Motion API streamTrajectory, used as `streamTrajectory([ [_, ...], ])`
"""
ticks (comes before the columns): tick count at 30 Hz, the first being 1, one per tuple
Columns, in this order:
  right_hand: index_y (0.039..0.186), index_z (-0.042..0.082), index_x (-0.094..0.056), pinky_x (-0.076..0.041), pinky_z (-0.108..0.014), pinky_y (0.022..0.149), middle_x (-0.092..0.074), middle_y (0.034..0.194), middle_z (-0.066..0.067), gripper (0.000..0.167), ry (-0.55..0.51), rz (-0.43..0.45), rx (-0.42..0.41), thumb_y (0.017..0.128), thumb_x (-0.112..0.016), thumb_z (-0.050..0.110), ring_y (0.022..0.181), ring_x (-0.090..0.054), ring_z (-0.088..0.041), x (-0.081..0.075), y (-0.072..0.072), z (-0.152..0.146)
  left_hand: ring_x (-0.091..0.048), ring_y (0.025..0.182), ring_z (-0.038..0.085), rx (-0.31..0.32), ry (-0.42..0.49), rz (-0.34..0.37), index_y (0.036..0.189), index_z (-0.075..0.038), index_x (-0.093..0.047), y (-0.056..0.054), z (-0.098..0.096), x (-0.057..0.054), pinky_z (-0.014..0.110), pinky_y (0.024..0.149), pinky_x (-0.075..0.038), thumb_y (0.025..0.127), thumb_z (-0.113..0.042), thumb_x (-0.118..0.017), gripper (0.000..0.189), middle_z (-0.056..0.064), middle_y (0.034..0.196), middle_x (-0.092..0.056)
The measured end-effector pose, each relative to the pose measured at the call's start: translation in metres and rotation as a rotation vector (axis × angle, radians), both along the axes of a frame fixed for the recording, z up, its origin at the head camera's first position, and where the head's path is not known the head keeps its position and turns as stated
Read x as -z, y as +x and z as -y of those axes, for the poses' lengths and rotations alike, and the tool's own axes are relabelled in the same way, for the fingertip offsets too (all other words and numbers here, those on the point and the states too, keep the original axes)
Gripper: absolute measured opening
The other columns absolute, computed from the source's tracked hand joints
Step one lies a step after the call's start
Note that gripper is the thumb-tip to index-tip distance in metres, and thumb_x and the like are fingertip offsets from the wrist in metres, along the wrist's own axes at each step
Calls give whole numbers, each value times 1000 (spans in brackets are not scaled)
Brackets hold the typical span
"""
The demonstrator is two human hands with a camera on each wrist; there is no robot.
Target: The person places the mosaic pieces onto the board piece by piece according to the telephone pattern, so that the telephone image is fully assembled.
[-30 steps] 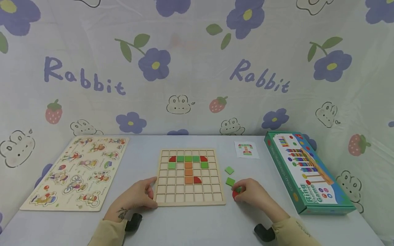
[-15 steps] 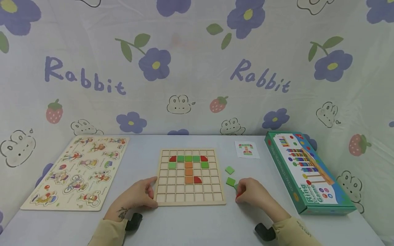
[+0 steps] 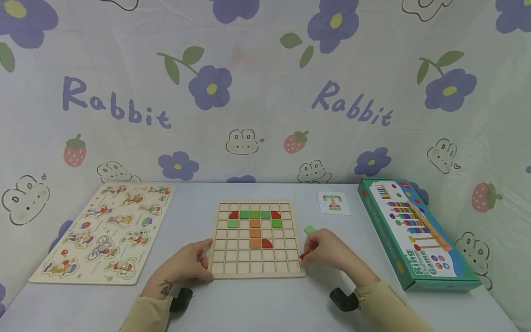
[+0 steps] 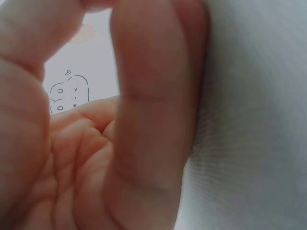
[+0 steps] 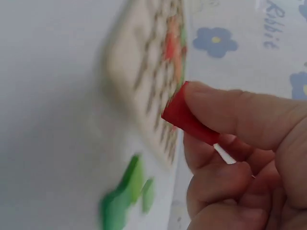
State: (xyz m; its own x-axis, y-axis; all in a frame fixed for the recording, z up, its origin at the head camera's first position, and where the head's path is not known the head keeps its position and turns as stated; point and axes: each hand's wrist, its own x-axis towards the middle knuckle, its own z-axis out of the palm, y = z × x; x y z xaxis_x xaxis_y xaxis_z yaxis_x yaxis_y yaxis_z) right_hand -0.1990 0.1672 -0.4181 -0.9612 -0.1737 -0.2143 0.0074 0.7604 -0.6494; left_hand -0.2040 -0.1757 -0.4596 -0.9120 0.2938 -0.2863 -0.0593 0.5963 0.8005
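Note:
A wooden grid board [image 3: 269,275] lies flat on the table, with red quarter-round, green square and orange square tiles set in some cells. My left hand [image 3: 184,263] rests at its left edge, thumb at the near corner and a finger further up the side. In my right hand [image 3: 332,251], just off the board's right edge, thumb and fingers pinch a red quarter-round tile [image 5: 184,117]. Green tiles [image 5: 117,203] lie on the table below that hand in the right wrist view; in the head view the hand partly hides them. The left wrist view shows mostly fingers [image 4: 148,96].
A small pattern card [image 3: 333,203] lies behind the right hand, showing a similar coloured shape. A green and blue game box [image 3: 415,230] stands at the right. On the left lies a wooden picture puzzle board [image 3: 95,240]. A patterned cloth [image 3: 265,92] hangs behind the table.
My right hand has picked up the red tile from beside the green ones and moved left and away from me, close to the board's edge. The left hand stays in place.

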Motion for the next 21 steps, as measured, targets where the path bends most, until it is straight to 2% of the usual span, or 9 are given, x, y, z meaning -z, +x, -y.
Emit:
streamTrajectory([
  [4,70,10,-61,-39,-28,57,-58,69,0,14,-79,-32,-10,74,-73,6,66,-49,-16,-7,-16,24,-47,57,14,-5,-5,-3,141,0,-34,0,0,-1,27,51,-37,57,-1,-80,95,4,72,-51],
  [8,74,9,-64,-44,-27,63,-62,74,0,9,-138,-80,-22,76,-72,6,71,-54,-15,-6,-31,50,-46,57,14,-7,1,7,141,-1,-34,0,0,0,27,50,-37,58,-1,-80,96,4,71,-51],
  [11,78,8,-65,-46,-27,67,-63,78,0,6,-165,-103,-64,77,-70,4,74,-56,-14,-4,-39,71,-46,56,13,-1,0,5,141,-1,-34,-1,0,0,26,50,-37,58,-2,-80,95,3,71,-52],
  [21,78,12,-67,-44,-26,64,-61,79,1,8,-62,-82,-168,81,-65,4,74,-52,-14,10,-50,119,-46,56,13,2,-3,-6,141,0,-34,1,0,-3,26,50,-37,58,-1,-79,95,4,71,-52],
])
